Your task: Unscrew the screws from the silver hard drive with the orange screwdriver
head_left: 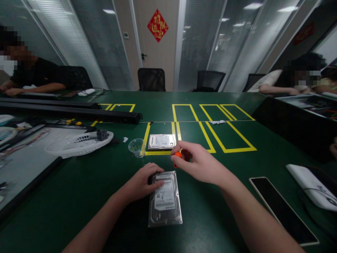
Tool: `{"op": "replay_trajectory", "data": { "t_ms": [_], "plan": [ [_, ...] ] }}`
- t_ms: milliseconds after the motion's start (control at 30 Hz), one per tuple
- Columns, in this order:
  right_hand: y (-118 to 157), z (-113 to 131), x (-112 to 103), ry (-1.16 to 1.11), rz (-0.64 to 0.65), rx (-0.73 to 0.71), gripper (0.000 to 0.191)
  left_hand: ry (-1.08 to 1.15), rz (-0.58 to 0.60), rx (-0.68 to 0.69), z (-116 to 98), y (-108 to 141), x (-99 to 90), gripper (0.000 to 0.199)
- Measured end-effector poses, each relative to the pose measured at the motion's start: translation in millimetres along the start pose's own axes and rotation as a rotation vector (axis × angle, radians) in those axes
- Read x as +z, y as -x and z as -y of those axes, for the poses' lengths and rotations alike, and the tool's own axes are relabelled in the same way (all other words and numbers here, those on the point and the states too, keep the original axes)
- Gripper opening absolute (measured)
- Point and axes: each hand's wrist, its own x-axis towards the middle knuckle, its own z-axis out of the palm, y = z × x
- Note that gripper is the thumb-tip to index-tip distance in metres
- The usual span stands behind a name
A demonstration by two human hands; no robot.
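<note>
A silver hard drive [165, 202] with a white label lies on the green table in front of me. My left hand [147, 181] grips its far left corner, thumb on the label and fingers over the edge. Just past the far right corner of that drive, my right hand [196, 161] pinches what looks like a screwdriver [178, 154] by its orange handle; the fingers hide most of it, and I cannot tell whether its tip touches the drive. Beyond my hands, a second hard drive [162, 141] rests inside a yellow-taped rectangle, beside a clear plastic cup [137, 147].
A white racket-shaped frame [81, 143], long black bars [71, 110] and a grey panel [28, 165] occupy the left side. At right lie a phone [283, 211] and a white device [313, 186] with a cable. People sit at both far sides.
</note>
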Motion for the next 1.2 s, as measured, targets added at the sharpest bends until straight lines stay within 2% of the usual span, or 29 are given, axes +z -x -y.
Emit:
{"op": "replay_trajectory", "data": {
  "t_ms": [200, 300, 433, 600, 767, 1200],
  "plan": [
    [-0.4, -1.3, 0.0, -0.020, -0.032, -0.055, 0.004, -0.004, 0.003, -0.008, -0.8, -0.8, 0.1, 0.028],
    [-1.1, -3.4, -0.7, -0.028, -0.017, -0.084, 0.009, 0.005, 0.001, -0.010, -1.8, -0.8, -0.1, 0.026],
    [-0.7, -4.1, -1.6, -0.047, 0.052, -0.044, 0.017, 0.009, 0.001, -0.015, -1.3, -0.3, 0.2, 0.026],
    [0.6, -2.6, -2.7, -0.084, 0.059, -0.004, 0.026, 0.006, 0.003, -0.007, 0.3, 0.2, 0.4, 0.026],
    [-0.5, -1.7, -2.0, 0.023, -0.006, -0.006, 0.014, 0.008, 0.003, -0.009, 0.9, 0.3, 0.3, 0.028],
    [-2.5, -5.9, 2.7, 0.075, -0.106, -0.033, 0.029, 0.002, -0.001, -0.029, -0.3, 0.2, 0.6, 0.029]
  ]
}}
